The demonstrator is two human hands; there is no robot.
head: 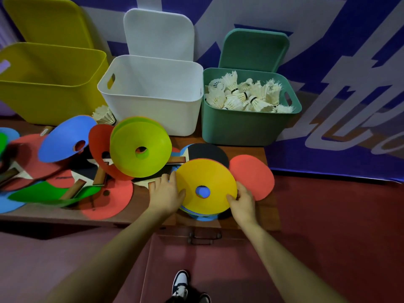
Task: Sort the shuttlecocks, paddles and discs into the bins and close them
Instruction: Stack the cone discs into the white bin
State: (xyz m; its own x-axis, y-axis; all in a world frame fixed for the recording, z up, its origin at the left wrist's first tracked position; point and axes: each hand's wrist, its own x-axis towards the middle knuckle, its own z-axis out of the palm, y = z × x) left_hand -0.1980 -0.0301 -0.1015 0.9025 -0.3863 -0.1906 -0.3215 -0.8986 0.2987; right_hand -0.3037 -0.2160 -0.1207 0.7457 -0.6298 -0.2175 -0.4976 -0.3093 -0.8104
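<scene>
A yellow disc (206,178) tops a small stack with blue discs under it near the table's front edge. My left hand (166,194) grips the stack's left rim and my right hand (242,199) grips its right rim. A lime disc (140,145), a red disc (98,141) and a blue disc (65,136) lie over a heap of paddles (32,162) to the left. One shuttlecock (104,115) lies between the yellow bin (50,84) and the white bin (153,99). The green bin (240,125) holds several shuttlecocks (242,95).
All three bins stand open at the back of the wooden table (271,215), their lids (159,33) leaning on the wall behind. A red paddle (253,173) and a black paddle (209,153) lie beside the stack. A drawer handle (204,237) sits under the table's front edge.
</scene>
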